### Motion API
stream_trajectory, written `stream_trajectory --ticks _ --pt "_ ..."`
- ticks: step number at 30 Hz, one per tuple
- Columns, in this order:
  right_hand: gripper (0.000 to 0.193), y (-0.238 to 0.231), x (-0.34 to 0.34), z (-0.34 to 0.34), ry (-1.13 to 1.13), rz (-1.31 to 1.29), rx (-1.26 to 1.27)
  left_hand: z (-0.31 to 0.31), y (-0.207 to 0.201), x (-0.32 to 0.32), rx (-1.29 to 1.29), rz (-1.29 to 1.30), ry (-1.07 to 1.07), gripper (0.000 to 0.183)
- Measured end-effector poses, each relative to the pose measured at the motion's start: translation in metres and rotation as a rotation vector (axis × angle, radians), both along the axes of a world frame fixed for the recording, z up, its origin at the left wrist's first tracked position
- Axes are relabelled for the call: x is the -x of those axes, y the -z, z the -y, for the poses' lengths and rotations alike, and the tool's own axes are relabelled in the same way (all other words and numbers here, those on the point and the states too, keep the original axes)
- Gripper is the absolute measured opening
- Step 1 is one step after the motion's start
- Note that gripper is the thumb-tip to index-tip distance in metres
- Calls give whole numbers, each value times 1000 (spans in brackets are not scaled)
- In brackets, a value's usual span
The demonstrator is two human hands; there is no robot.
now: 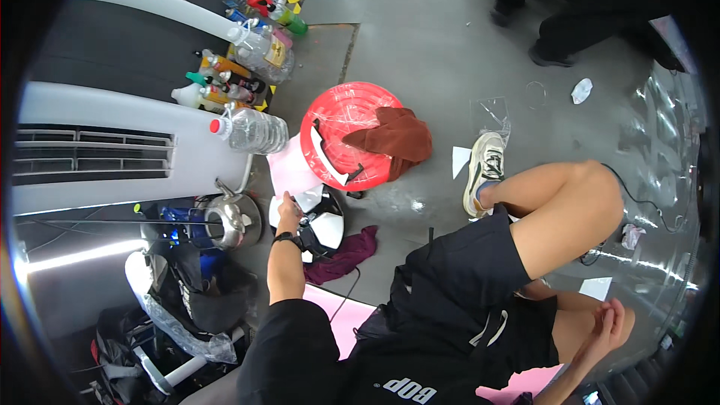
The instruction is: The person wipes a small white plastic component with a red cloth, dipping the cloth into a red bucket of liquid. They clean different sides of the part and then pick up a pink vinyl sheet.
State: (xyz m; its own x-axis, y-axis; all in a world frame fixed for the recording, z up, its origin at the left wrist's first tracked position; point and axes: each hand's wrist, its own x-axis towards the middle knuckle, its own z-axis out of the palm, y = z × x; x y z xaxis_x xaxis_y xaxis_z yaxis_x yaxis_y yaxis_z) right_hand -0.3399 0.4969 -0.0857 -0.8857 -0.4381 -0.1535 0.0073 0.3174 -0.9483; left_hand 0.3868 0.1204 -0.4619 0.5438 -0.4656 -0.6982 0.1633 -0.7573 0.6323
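Observation:
My left hand (289, 215) reaches down to a black-and-white rounded appliance (328, 230) on the floor. Its fingers curl at the appliance's left edge, partly hidden. A purple cloth (352, 255) lies against the appliance's near side. Just beyond stands a red round stool (352, 101), holding a bunched brown cloth (405, 139) and a curved white strip (328, 157) with black ends. Part of a pale pink sheet (289, 169) shows left of the stool. Far to the right, my right hand (611, 325) rests by my bent leg, empty, its fingers loosely extended.
Along the left wall stand a steel kettle (234, 221), large clear bottles (259, 133) and several spray bottles (225, 79). Bags and a frame (172, 330) fill the lower left. A person's dark-clothed legs (562, 22) are at the upper right. Clear plastic (667, 120) covers the right side.

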Motion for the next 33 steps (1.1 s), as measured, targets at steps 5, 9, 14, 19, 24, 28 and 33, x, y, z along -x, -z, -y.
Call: stream_trajectory --ticks 5,9,14,19,24,28,33 --pt "16 -24 -56 124 -306 -136 -44 17 -2 11 -18 19 -155 29" --pt "11 -27 -89 190 -740 -565 -133 -6 -22 14 356 442 -79 33" --pt "13 -17 -74 171 -696 -408 -54 -24 -142 88 557 954 57 41" --pt "19 -1 -58 125 -347 -261 27 -45 -278 162 803 997 1 30" --pt "24 34 -44 54 47 -187 33 -25 -341 242 1262 993 52 29" --pt "21 32 -67 13 115 -208 -196 -8 -353 285 1375 1316 283 19" --pt "17 55 -104 -60 166 107 -214 -17 -387 410 1598 1376 629 19"
